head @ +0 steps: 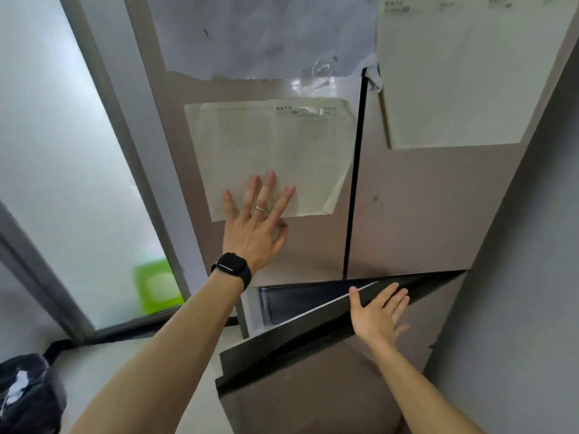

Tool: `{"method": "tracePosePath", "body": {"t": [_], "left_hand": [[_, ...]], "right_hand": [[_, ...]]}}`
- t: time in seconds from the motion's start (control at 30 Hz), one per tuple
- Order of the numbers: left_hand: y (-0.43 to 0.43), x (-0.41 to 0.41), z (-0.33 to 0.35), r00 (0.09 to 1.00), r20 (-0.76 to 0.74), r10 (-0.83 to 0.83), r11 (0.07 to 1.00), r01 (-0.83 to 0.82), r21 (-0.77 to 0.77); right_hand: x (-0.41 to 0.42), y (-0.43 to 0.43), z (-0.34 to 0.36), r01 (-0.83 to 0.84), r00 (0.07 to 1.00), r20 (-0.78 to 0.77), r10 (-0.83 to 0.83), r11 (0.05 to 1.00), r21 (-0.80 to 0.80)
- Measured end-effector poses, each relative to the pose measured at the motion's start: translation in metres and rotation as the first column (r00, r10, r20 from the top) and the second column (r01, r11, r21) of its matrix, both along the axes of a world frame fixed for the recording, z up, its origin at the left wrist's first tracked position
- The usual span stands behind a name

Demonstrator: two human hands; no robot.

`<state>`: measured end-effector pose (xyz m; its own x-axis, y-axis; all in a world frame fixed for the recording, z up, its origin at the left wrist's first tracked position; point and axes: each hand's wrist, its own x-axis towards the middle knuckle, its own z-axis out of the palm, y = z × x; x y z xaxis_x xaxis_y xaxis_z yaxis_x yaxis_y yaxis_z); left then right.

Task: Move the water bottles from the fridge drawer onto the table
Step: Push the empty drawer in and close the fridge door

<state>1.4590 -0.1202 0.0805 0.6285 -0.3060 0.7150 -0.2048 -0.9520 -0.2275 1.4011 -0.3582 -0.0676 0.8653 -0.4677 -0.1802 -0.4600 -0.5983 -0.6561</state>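
Two hands are seen at one fridge. The left hand is laid flat on the left upper door, fingers spread wide over one cream paper. One black watch is worn on that wrist. The right hand is laid on the top edge of one drawer, fingers straight and slightly spread. The drawer is partly open below the doors.

Head-worn view, close, facing fridge.

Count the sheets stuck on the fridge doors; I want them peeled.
3: a cream sheet under the left hand, a white sheet on the right door, crinkled film atop the left door. More may sit above the frame.
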Motion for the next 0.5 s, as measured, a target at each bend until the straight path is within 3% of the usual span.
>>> {"method": "tracePosePath", "body": {"t": [0.17,0.3,0.5], "left_hand": [[0.002,0.002,-0.004,0.999,0.051,0.012,0.999,-0.014,0.03],[-0.001,0.002,-0.003,0.997,0.083,0.006,1.0,-0.008,0.025],[-0.002,0.003,-0.004,0.996,0.086,-0.001,1.0,0.0,0.007]], "right_hand": [[0.008,0.007,-0.015,-0.024,0.997,0.078,0.028,0.999,-0.045],[0.009,0.002,-0.033,-0.119,0.979,0.143,0.143,0.979,-0.164],[0.018,-0.001,-0.034,-0.171,0.976,0.086,0.201,0.947,-0.27]]}}
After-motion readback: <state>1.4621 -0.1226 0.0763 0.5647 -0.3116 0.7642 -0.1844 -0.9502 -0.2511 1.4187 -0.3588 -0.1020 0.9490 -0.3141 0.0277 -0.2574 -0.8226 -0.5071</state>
